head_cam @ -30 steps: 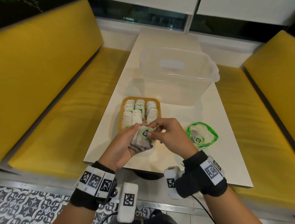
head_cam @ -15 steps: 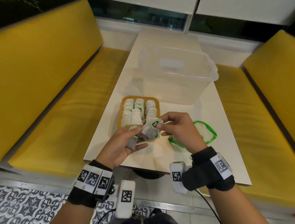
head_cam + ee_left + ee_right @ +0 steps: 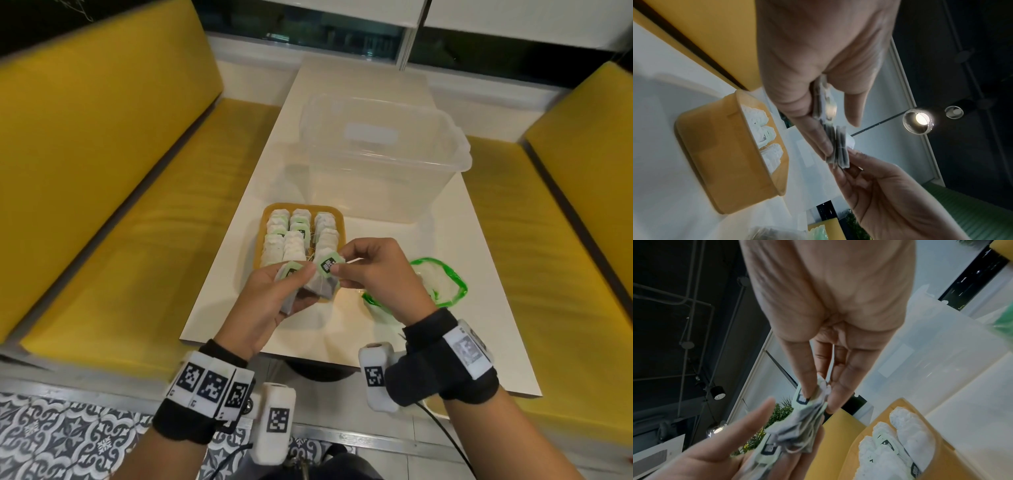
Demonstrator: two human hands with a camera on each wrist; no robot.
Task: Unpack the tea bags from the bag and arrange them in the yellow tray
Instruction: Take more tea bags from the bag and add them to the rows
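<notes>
Tea bags (image 3: 320, 286) lifted nearer tray (image 3: 262, 240), labels unreadable

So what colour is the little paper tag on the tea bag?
Light green, with a black patch in the middle. The tag shows best in the head view.

Glossy white table (image 3: 455, 260); clear, smooth plastic tub (image 3: 376, 161); matt yellow tray (image 3: 270, 210); thin, probably paper tea bags (image 3: 322, 287); crinkly green-rimmed plastic bag (image 3: 455, 287).
</notes>
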